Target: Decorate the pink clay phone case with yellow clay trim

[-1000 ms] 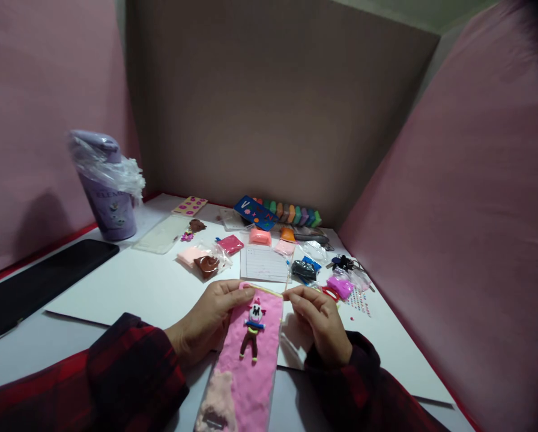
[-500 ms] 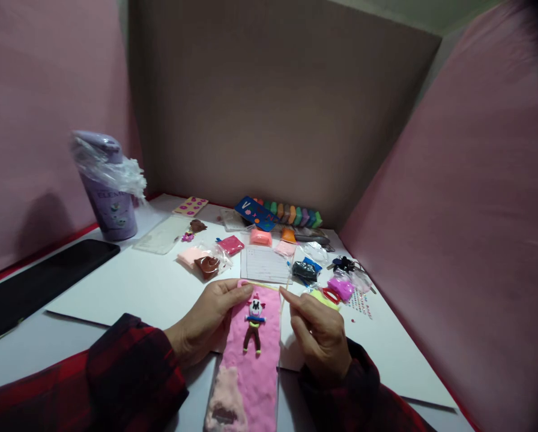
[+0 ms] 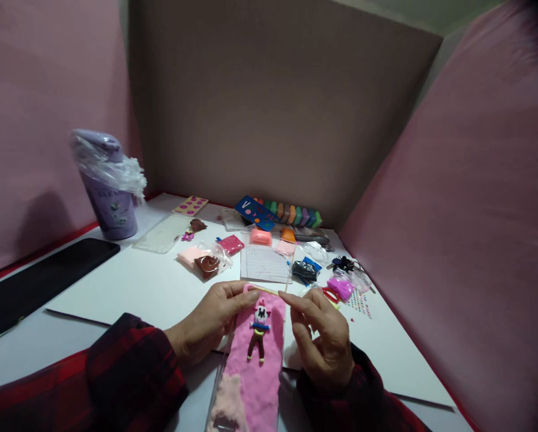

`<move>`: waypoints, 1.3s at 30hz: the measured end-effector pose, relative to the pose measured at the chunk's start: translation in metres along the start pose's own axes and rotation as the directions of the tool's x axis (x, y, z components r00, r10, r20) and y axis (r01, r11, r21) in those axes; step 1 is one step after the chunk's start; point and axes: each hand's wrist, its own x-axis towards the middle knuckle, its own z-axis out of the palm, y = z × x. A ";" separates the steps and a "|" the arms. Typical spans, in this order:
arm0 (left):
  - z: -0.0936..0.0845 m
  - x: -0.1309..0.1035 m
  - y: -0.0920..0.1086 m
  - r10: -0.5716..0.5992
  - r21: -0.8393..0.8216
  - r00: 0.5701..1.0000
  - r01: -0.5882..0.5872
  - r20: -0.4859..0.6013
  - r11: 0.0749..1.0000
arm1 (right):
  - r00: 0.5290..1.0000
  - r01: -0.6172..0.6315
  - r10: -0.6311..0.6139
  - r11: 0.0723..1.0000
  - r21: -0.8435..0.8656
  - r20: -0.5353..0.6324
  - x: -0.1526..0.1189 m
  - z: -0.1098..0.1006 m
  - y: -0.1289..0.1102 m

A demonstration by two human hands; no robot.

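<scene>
Clay panel [image 3: 271, 354] pinched at far-left corner by left hand [image 3: 210, 318]; right hand [image 3: 323, 336] loosely curled, index at yellow strip [image 3: 268, 291], right end; best pressed lightly.

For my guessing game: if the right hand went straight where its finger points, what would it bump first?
Probably the yellow strip edging the pink clay; the right hand may already touch it.
</scene>
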 end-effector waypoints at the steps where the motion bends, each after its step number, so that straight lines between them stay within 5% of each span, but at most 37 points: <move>1: 0.001 0.000 0.000 -0.001 0.003 1.000 0.001 0.001 1.000 | 1.000 0.008 -0.008 1.000 -0.016 0.016 0.001 0.000 0.000; 11: 0.000 0.000 0.000 -0.022 0.066 1.000 0.024 -0.021 0.998 | 0.991 0.067 -0.052 0.990 -0.121 0.121 0.001 0.003 0.003; 29: -0.004 0.001 -0.002 -0.025 0.080 0.999 0.023 0.033 0.997 | 0.984 0.166 -0.148 0.965 -0.205 0.101 0.004 0.005 -0.003; 39: -0.002 -0.001 -0.002 -0.028 0.057 1.000 0.028 -0.002 0.998 | 0.995 0.095 -0.089 0.988 -0.122 0.053 0.001 0.002 0.003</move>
